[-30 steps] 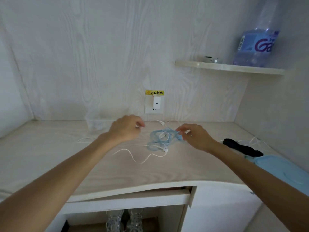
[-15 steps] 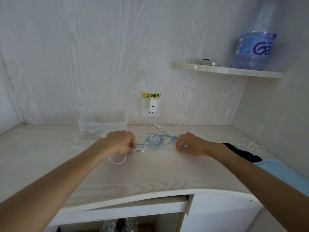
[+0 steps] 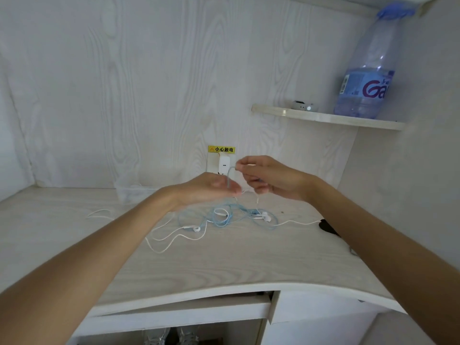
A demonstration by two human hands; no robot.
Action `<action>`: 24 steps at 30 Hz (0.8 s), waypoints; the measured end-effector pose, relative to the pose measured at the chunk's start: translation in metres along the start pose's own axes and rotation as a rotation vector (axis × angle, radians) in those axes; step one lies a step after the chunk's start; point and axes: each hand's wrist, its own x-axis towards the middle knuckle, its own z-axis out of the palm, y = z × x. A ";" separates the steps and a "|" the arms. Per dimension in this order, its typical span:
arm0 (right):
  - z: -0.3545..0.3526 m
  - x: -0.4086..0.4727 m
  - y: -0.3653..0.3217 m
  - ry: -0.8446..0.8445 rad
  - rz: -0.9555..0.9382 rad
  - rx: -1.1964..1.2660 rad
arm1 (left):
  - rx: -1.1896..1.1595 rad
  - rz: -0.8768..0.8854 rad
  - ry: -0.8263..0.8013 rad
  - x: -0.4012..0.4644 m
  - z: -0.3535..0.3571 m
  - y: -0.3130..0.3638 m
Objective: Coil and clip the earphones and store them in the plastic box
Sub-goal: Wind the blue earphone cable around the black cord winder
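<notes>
A tangle of blue-corded earphones [image 3: 225, 216] and white-corded earphones [image 3: 196, 229] lies on the pale wooden desk [image 3: 224, 260]. Both hands are raised above the tangle. My right hand [image 3: 271, 179] pinches a stretch of blue cord between thumb and forefinger, and the cord hangs down to the pile. My left hand [image 3: 211, 189] is just left of it, fingers curled at the same cord where it drops. The clear plastic box [image 3: 135, 192] stands at the back by the wall, partly behind my left forearm.
A wall socket with a white charger [image 3: 224, 164] sits under a yellow warning label. A shelf [image 3: 328, 118] at upper right carries a large water bottle [image 3: 366, 78] and a small device. A black object [image 3: 328, 227] lies at the right, behind my right arm.
Both hands rose from the desk and came together, lifting a length of blue cord. The white earbud and cord now lie spread out at the front left of the tangle.
</notes>
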 end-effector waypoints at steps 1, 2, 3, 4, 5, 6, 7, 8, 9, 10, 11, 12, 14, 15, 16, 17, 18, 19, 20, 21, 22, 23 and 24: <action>-0.005 -0.002 -0.001 0.025 0.002 -0.020 | -0.007 -0.005 0.052 0.001 -0.001 -0.001; -0.012 -0.005 0.000 0.052 0.016 -0.058 | 0.001 -0.005 0.095 0.002 -0.003 -0.006; -0.020 -0.011 0.004 0.081 0.044 -0.126 | 0.049 -0.002 0.124 0.000 -0.005 -0.013; -0.029 -0.016 0.010 0.101 0.083 -0.223 | 0.131 0.003 0.148 -0.003 -0.009 -0.020; -0.036 -0.023 0.017 0.110 0.135 -0.328 | 0.204 0.005 0.175 -0.007 -0.014 -0.026; -0.042 -0.029 0.026 0.108 0.187 -0.405 | 0.243 0.003 0.210 -0.009 -0.018 -0.033; -0.046 -0.033 0.035 0.106 0.228 -0.436 | 0.248 -0.001 0.249 -0.011 -0.022 -0.038; -0.047 -0.035 0.044 0.120 0.245 -0.434 | 0.247 0.000 0.296 -0.011 -0.025 -0.042; -0.048 -0.036 0.054 0.148 0.242 -0.423 | 0.260 0.004 0.348 -0.010 -0.026 -0.045; -0.049 -0.034 0.063 0.171 0.239 -0.439 | 0.276 0.011 0.391 -0.009 -0.027 -0.046; -0.049 -0.032 0.072 0.166 0.249 -0.489 | 0.272 0.018 0.415 -0.008 -0.027 -0.046; -0.048 -0.030 0.078 0.121 0.273 -0.553 | 0.246 0.029 0.409 -0.008 -0.026 -0.046; -0.042 -0.023 0.087 -0.027 0.346 -0.645 | 0.156 0.039 0.323 -0.008 -0.021 -0.043; -0.038 -0.020 0.089 -0.074 0.376 -0.690 | 0.106 0.033 0.259 -0.010 -0.018 -0.041; -0.032 -0.017 0.088 -0.092 0.384 -0.751 | 0.065 0.016 0.206 -0.011 -0.017 -0.039; -0.026 -0.012 0.084 -0.090 0.368 -0.818 | 0.041 -0.018 0.173 -0.012 -0.017 -0.039; -0.017 -0.007 0.081 -0.076 0.327 -0.865 | 0.042 -0.063 0.150 -0.014 -0.018 -0.041; -0.009 -0.003 0.075 -0.054 0.269 -0.887 | 0.061 -0.113 0.127 -0.015 -0.021 -0.042; 0.000 0.002 0.071 -0.030 0.203 -0.890 | 0.080 -0.168 0.101 -0.018 -0.025 -0.045; 0.009 0.007 0.066 0.002 0.134 -0.879 | 0.093 -0.224 0.076 -0.021 -0.029 -0.047; 0.018 0.012 0.063 0.038 0.065 -0.862 | 0.102 -0.283 0.055 -0.024 -0.033 -0.050; 0.027 0.017 0.061 0.077 -0.004 -0.849 | 0.112 -0.346 0.038 -0.028 -0.034 -0.051; 0.036 0.025 0.061 0.110 -0.071 -0.840 | 0.128 -0.408 0.006 -0.031 -0.035 -0.053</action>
